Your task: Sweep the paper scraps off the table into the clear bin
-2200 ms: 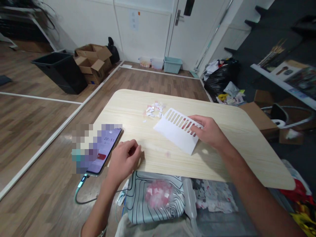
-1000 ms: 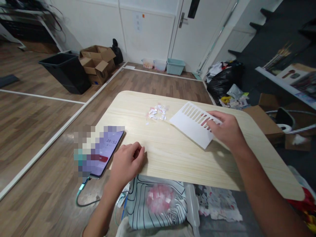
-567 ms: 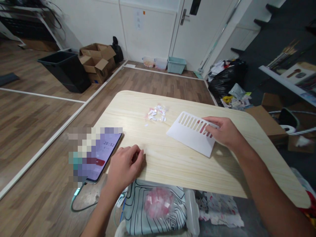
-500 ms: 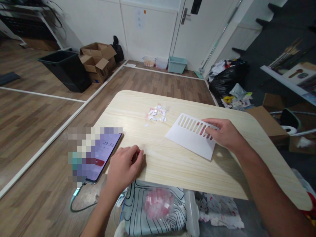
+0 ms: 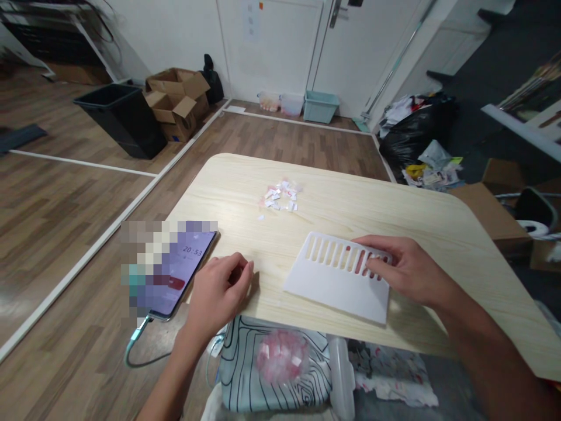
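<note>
My right hand [image 5: 405, 266] grips a white slotted board [image 5: 337, 292] by its right end, with fingers behind it and the thumb in front. Skin shows through several of its slots; the board is tilted over the right-centre of the table. My left hand [image 5: 223, 286] rests on the table's near-left edge, fingers curled in with nothing visible in them. Beside it lies a phone [image 5: 186, 269] with a lit screen, a cable plugged into its lower end. Farther back on the pale wooden table [image 5: 372, 204] is a small pile of white and pinkish scraps [image 5: 280, 196].
Below the near edge, a clear bag with pink contents [image 5: 283, 356] lies on a patterned cloth [image 5: 236, 380], next to a translucent plastic container [image 5: 342, 374]. A black bin [image 5: 123, 120] and cardboard boxes [image 5: 175, 105] stand on the floor at far left. Black bags [image 5: 416, 137] lie at right.
My right hand has brought the slotted board closer to me, down toward the table's near edge. My left hand stays in place. The phone's display changed from 20:52 to 20:53.
</note>
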